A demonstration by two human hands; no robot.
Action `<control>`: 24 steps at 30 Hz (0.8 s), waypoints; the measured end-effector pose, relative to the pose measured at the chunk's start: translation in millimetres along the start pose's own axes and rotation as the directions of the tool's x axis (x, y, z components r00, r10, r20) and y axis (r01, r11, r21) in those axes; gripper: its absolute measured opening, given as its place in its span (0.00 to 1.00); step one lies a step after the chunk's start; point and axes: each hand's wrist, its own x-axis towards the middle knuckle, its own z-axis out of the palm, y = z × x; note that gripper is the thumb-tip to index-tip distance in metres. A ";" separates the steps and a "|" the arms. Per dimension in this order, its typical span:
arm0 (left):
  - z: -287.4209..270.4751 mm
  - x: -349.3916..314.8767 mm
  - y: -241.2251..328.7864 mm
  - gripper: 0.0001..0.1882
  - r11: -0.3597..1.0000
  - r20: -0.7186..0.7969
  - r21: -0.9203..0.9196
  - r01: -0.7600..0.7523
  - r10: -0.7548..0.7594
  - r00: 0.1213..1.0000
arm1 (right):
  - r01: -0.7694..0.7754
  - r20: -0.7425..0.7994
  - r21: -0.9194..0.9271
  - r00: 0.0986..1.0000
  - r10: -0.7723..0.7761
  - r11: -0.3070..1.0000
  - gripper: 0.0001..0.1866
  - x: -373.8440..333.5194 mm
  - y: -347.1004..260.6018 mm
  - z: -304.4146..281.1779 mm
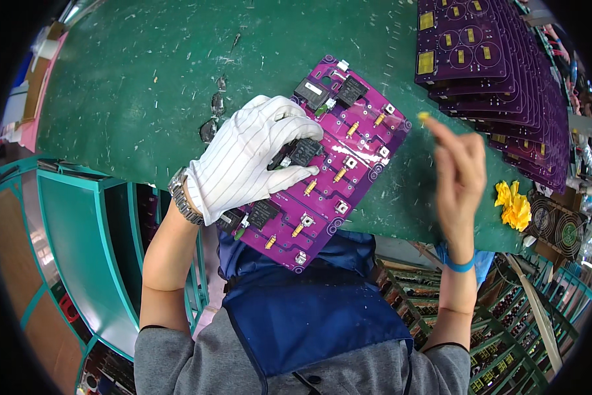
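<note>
My left hand (pixel 256 155), in a white striped glove, is closed on a purple circuit board (pixel 319 230), its fingers around a black block-shaped component (pixel 305 152). The board lies tilted over the bench's front edge. More black blocks (pixel 352 91), tan striped resistors (pixel 310 187) and small square silver parts (pixel 341 207) sit on it. Bare and slightly blurred, my right hand (pixel 459 174) is up to the right of the board, not touching it. A small yellow piece (pixel 423 116) is at its index fingertip; whether the thumb pinches it is hard to see.
Several purple boards with yellow patches (pixel 464 59) stand in a row at the back right. A crumpled yellow heap (pixel 513 205) lies on the green bench (pixel 144 85) beside a round fan grille (pixel 559 224). Racks of boards (pixel 500 322) stand below, right; a teal cabinet (pixel 79 230) is left.
</note>
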 end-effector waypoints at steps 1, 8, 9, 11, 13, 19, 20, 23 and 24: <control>-1.6 -0.7 1.4 0.25 1.000 -0.002 0.007 -0.003 0.003 1.000 | -0.044 -0.106 0.027 0.993 0.047 0.999 0.20 -4.7 1.1 -9.6; -4.6 12.6 35.1 0.21 0.954 0.049 0.280 0.107 -0.126 0.991 | -0.358 -0.076 -0.361 0.932 0.356 0.861 0.24 -62.6 36.4 -34.7; -5.1 12.2 35.0 0.20 0.927 0.066 0.342 0.151 -0.184 0.981 | -0.340 -0.071 -0.341 0.939 0.336 0.877 0.24 -63.4 31.6 -29.6; -12.2 9.1 23.9 0.16 0.934 0.065 0.327 0.143 -0.173 0.983 | -0.351 -0.213 -0.239 0.929 0.304 0.905 0.27 -63.7 15.9 -16.7; -28.3 4.1 -6.3 0.15 0.941 -0.007 0.314 0.127 -0.132 0.991 | -0.321 -0.219 -0.100 0.930 0.294 0.942 0.28 -59.0 4.0 7.8; -171.4 41.1 -106.2 0.16 0.716 -0.201 0.591 0.371 -0.315 0.928 | -0.176 -0.199 -0.115 0.968 0.151 0.978 0.25 -72.5 -15.6 27.1; -195.9 35.7 -137.9 0.17 0.653 -0.233 0.636 0.411 -0.345 0.909 | -0.159 -0.213 -0.094 0.968 0.136 0.983 0.25 -76.2 -17.2 28.5; -261.3 5.1 -237.5 0.16 0.505 -0.318 0.718 0.480 -0.375 0.871 | -0.206 -0.238 -0.122 0.956 0.173 0.971 0.24 -84.4 -18.1 30.6; -275.8 2.1 -262.5 0.16 0.493 -0.318 0.709 0.504 -0.414 0.853 | -0.237 -0.196 -0.115 0.957 0.212 0.965 0.24 -89.7 -19.6 27.2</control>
